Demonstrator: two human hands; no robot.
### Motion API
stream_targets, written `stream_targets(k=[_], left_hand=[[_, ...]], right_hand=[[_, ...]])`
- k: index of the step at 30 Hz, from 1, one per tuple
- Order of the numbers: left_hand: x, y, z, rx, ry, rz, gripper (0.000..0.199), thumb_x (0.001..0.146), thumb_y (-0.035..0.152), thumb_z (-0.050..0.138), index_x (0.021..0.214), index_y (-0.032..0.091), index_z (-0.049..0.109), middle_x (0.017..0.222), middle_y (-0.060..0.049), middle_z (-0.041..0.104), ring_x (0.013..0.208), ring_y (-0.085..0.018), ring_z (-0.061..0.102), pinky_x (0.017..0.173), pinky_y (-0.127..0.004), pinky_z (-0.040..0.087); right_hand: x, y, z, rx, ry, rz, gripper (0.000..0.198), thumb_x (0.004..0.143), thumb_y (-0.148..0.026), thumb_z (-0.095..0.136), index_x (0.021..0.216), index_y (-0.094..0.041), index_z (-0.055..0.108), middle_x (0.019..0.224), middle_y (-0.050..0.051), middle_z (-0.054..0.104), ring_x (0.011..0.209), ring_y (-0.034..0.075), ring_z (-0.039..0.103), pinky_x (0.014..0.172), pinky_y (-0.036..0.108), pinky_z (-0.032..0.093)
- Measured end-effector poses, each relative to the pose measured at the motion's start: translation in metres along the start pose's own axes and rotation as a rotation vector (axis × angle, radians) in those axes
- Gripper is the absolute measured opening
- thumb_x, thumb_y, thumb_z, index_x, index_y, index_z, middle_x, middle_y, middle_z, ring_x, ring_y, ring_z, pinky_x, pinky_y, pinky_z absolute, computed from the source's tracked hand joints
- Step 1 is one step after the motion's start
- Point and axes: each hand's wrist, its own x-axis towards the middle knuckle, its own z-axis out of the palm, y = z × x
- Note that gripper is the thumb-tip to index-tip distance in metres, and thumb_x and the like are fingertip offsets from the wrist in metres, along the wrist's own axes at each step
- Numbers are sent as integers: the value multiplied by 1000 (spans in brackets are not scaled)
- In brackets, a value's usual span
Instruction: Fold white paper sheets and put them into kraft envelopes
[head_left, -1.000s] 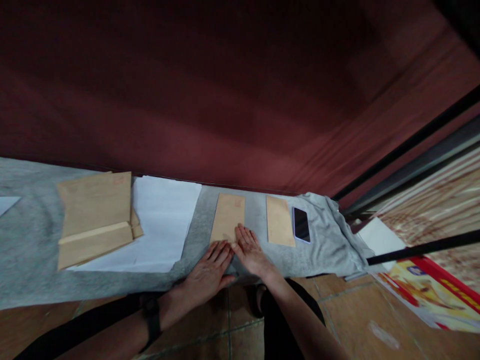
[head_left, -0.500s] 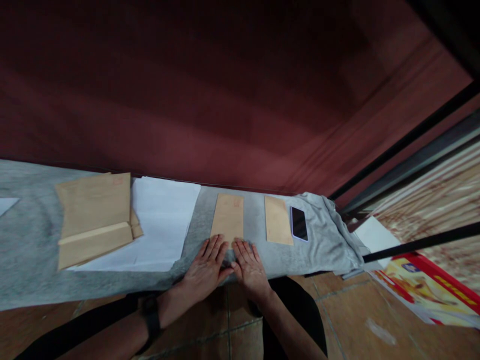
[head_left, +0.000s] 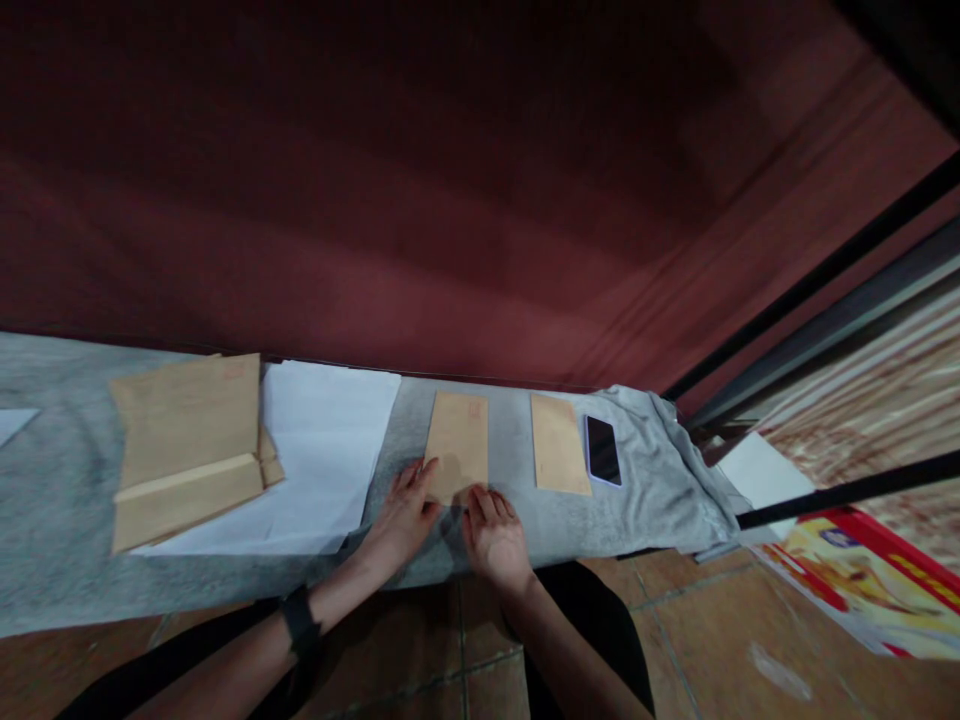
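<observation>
A brown paper envelope (head_left: 459,440) with a small red print in its upper right corner lies flat before me. My left hand (head_left: 405,512) is closed on its lower left edge, fingertips on top and thumb at the bottom edge. At the lower right corner, my right hand (head_left: 496,530) has its fingers curled and pinched on the envelope. To the right lies a second brown envelope (head_left: 559,445), apart from both hands. A phone (head_left: 603,450) with a dark screen and pale purple edge rests beside it.
A grey cloth (head_left: 510,420) covers the narrow surface against a dark red wall (head_left: 420,250). On the left, several brown envelopes (head_left: 191,420) overlap white paper sheets (head_left: 322,450). A black bar (head_left: 847,490) and a red and yellow box (head_left: 862,580) stand to the right.
Both hands were lying flat with fingers stretched over the envelope's lower end. They have drawn apart slightly, and their fingers have curled onto its lower edges.
</observation>
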Motion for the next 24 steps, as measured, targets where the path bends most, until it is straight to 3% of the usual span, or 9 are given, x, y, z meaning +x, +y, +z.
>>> stream_targets(k=[5, 8, 10, 14, 18, 21, 24], left_hand=[[21, 3, -9, -358, 53, -250, 79, 76, 18, 61, 151, 14, 42, 117, -11, 69, 97, -24, 68, 91, -42, 55], [27, 7, -15, -572, 19, -311, 77, 78, 25, 63, 151, 16, 44, 87, -2, 71, 77, -21, 67, 74, -35, 54], [29, 13, -19, -730, 0, -317, 71, 75, 26, 66, 144, 17, 54, 81, 0, 70, 76, -19, 66, 72, -31, 52], [27, 29, -23, -942, 15, -309, 59, 73, 37, 78, 127, 17, 67, 95, -4, 74, 87, -20, 67, 78, -30, 52], [24, 37, -19, -1198, -106, -372, 59, 80, 55, 76, 126, 18, 68, 116, -12, 74, 104, -26, 69, 84, -35, 55], [21, 40, -13, -1189, -176, -426, 56, 79, 51, 80, 124, 20, 69, 120, -13, 73, 111, -28, 69, 90, -37, 55], [18, 45, -6, -1151, -265, -470, 59, 75, 46, 85, 126, 21, 68, 117, -13, 75, 109, -27, 70, 91, -38, 54]], right_hand=[[10, -9, -4, -16, -39, 84, 40, 99, -29, 54, 137, -16, 62, 131, 16, 67, 114, 29, 64, 100, 44, 54], [16, -13, -8, -16, -45, 125, 43, 100, -32, 54, 139, -16, 59, 131, 17, 66, 113, 30, 63, 98, 45, 54], [20, -15, -11, -16, -47, 133, 44, 99, -32, 55, 140, -16, 58, 130, 18, 66, 111, 31, 64, 95, 45, 54], [25, -12, -16, 43, -8, 157, 43, 97, -20, 51, 139, -16, 59, 126, 18, 69, 104, 28, 67, 89, 42, 55], [30, 4, -23, 387, 146, 306, 32, 98, -18, 42, 116, -19, 69, 108, 13, 73, 91, 22, 69, 81, 34, 54], [34, 17, -29, 792, 322, 523, 33, 100, -34, 40, 87, -20, 67, 80, 5, 70, 73, 19, 64, 71, 30, 52], [35, 18, -31, 1241, 407, 642, 31, 92, -49, 55, 83, -21, 65, 77, 1, 69, 74, 18, 64, 72, 30, 54]])
